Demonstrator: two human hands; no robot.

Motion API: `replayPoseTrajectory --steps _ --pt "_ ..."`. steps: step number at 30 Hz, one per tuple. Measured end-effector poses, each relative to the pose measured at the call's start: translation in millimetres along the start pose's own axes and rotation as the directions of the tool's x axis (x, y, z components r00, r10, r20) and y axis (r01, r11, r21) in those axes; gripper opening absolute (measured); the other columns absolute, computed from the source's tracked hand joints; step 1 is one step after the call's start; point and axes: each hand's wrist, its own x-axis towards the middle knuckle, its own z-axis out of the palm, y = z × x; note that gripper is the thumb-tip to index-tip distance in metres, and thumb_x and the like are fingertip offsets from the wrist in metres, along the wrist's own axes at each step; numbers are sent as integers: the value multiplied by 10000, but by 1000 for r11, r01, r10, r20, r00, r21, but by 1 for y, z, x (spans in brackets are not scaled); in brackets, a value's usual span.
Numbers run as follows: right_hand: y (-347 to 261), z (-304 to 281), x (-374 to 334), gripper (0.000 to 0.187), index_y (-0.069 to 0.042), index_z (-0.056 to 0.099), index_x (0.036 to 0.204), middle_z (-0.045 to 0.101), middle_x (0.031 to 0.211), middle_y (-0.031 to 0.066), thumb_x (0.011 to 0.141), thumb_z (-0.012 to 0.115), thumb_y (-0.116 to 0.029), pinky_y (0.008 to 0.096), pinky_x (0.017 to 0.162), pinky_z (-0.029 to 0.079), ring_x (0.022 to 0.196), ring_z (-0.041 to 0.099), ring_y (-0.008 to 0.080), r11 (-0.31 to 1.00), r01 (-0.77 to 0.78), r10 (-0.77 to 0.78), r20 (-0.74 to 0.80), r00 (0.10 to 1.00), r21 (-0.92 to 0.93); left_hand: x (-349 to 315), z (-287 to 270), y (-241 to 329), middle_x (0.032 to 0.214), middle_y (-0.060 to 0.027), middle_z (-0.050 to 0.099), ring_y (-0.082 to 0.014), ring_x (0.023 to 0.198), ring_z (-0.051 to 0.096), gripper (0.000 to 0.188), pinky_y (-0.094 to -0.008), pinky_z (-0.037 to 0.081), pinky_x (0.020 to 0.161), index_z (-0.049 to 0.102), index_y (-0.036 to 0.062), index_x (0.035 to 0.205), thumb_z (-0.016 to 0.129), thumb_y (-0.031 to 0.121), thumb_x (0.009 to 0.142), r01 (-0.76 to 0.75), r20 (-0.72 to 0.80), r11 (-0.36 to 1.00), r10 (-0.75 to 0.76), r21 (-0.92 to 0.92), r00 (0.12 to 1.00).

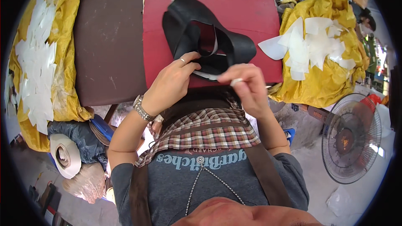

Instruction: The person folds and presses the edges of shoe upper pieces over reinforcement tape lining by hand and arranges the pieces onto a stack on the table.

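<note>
A black leather shoe upper (pixel 180 29) lies folded in a loop on the red mat (pixel 247 12), its openings showing red beneath. My left hand (pixel 173 79) pinches its near edge between thumb and fingers. Along that near edge runs a narrow white strip (pixel 206 75), partly hidden by the leather. My right hand (pixel 250 88) is at the strip's right end, fingers bent together and smeared by motion. A small white bit (pixel 236 82) shows at its fingers; whether it is held or wrapped round a finger I cannot make out.
White cut pieces (pixel 314 44) lie on yellow sheeting (pixel 326 88) at right; more white pieces (pixel 37 67) rest on yellow sheeting at left. The dark tabletop (pixel 109 37) borders the mat. A fan (pixel 351 138) stands low right, a white roll (pixel 65 155) low left.
</note>
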Motion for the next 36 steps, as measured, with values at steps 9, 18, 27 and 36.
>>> replayPoseTrajectory --steps 9,18,27,36 --pt "-28 -43 -15 204 -74 697 893 642 845 62 820 710 -264 360 786 427 834 596 247 908 -8 236 497 835 -419 0 8 6 1182 -168 581 -360 1040 586 219 -405 498 859 629 -5 1004 550 -54 805 -50 -49 994 55 100 997" --pt "2 -5 7 324 -14 484 963 620 707 125 819 753 -123 310 554 512 619 667 225 873 -344 289 -203 936 -344 22 34 32 1019 -42 648 -186 934 594 289 -354 310 788 628 87 992 745 223 765 74 -196 898 14 434 980" --pt "63 -45 -16 141 2 533 859 599 674 44 870 673 -13 228 553 452 600 555 76 900 -436 411 -310 857 -13 76 65 37 712 -17 575 -188 690 560 163 -348 346 661 602 110 773 683 245 816 -83 -78 865 139 495 987" --pt "47 -12 -7 202 -23 559 915 596 831 112 814 733 -39 292 592 486 681 591 186 896 -87 -144 -469 871 -436 77 78 42 654 -61 545 -233 602 550 116 -357 394 635 573 97 761 636 148 845 32 -178 875 62 483 982"
